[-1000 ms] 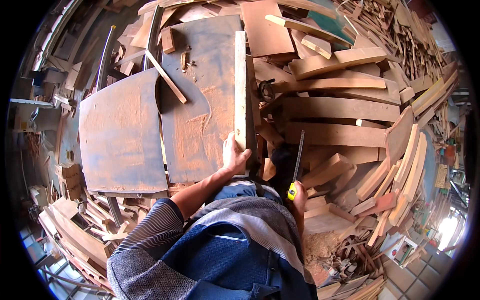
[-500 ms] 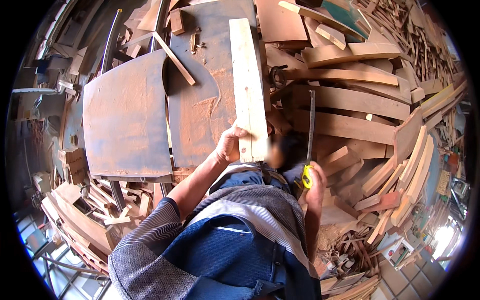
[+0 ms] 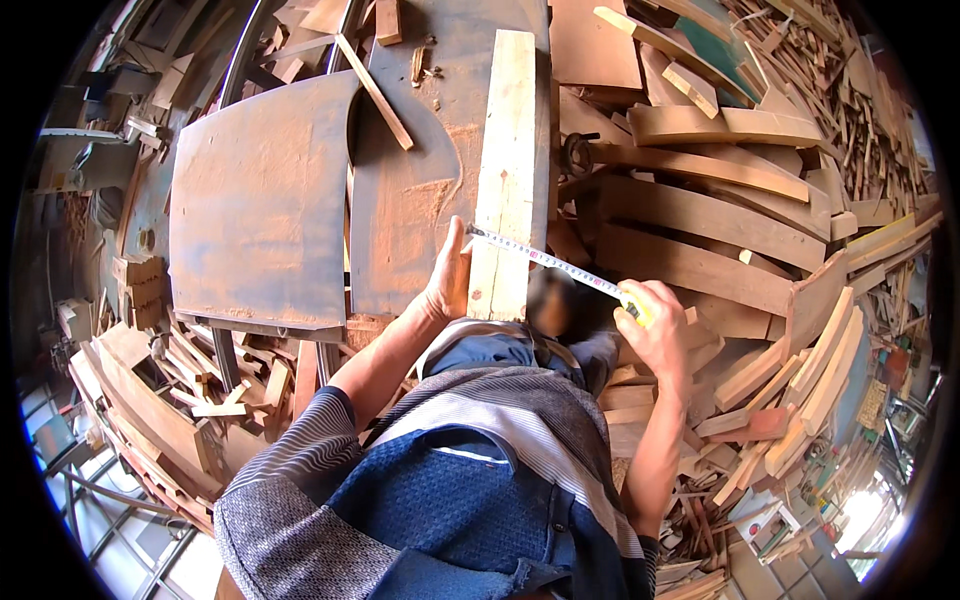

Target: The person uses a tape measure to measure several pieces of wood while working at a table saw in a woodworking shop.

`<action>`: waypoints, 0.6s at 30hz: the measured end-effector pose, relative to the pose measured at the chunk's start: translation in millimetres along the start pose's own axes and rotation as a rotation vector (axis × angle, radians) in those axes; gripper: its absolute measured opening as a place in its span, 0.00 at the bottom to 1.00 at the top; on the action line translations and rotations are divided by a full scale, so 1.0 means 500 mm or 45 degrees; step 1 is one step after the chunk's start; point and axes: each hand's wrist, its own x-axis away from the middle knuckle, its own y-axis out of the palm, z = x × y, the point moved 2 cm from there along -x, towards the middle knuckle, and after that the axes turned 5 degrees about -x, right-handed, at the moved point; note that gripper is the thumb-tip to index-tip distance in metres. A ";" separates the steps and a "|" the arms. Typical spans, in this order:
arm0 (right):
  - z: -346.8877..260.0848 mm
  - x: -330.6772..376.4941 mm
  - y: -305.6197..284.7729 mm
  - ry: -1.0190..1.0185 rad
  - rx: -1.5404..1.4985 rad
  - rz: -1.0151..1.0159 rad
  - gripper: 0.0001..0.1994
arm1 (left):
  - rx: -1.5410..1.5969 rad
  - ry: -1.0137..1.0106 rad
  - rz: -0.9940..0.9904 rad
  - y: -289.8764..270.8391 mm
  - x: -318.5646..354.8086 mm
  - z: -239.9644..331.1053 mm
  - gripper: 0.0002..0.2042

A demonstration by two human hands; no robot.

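Left hand [image 3: 447,285] and right hand [image 3: 660,325] stretch tape measure [image 3: 550,262] across plank [image 3: 508,170]

- One pale wooden plank [image 3: 508,170] lies lengthwise on the workbench.
- One tape measure [image 3: 560,266] stretches across the plank's near end.
- Two hands are at work: the left hand [image 3: 448,280] and the right hand [image 3: 660,325].
- Two large metal sheets: one flat panel [image 3: 258,200], one bench top [image 3: 420,190].
- One thin wooden strip [image 3: 375,92] lies slanted across them.
- Offcuts [image 3: 720,200] to the right: too many to count.
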 end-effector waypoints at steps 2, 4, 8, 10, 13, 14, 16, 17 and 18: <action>-0.004 -0.021 -0.006 -0.053 0.107 0.002 0.18 | -0.046 -0.003 -0.077 -0.003 0.004 0.004 0.51; 0.003 -0.047 -0.006 -0.124 0.200 0.040 0.20 | -0.153 -0.001 -0.084 -0.009 0.005 0.007 0.51; 0.025 -0.075 0.006 -0.113 0.229 0.086 0.21 | -0.199 -0.008 -0.067 -0.019 0.004 0.006 0.46; 0.033 -0.077 0.019 -0.102 0.220 0.104 0.21 | -0.198 -0.008 -0.059 -0.026 0.003 0.007 0.45; 0.036 -0.075 0.024 -0.062 0.203 0.082 0.22 | -0.202 -0.006 -0.069 -0.032 0.005 0.008 0.45; 0.037 -0.074 0.026 -0.064 0.201 0.081 0.22 | -0.204 -0.006 -0.066 -0.034 0.004 0.009 0.45; 0.042 -0.074 0.029 -0.067 0.196 0.081 0.22 | -0.197 -0.010 -0.055 -0.035 0.003 0.008 0.45; 0.044 -0.074 0.030 -0.066 0.201 0.081 0.22 | -0.189 -0.015 -0.048 -0.035 0.002 0.007 0.45; 0.047 -0.074 0.030 -0.065 0.206 0.081 0.22 | -0.180 -0.020 -0.041 -0.036 0.002 0.006 0.45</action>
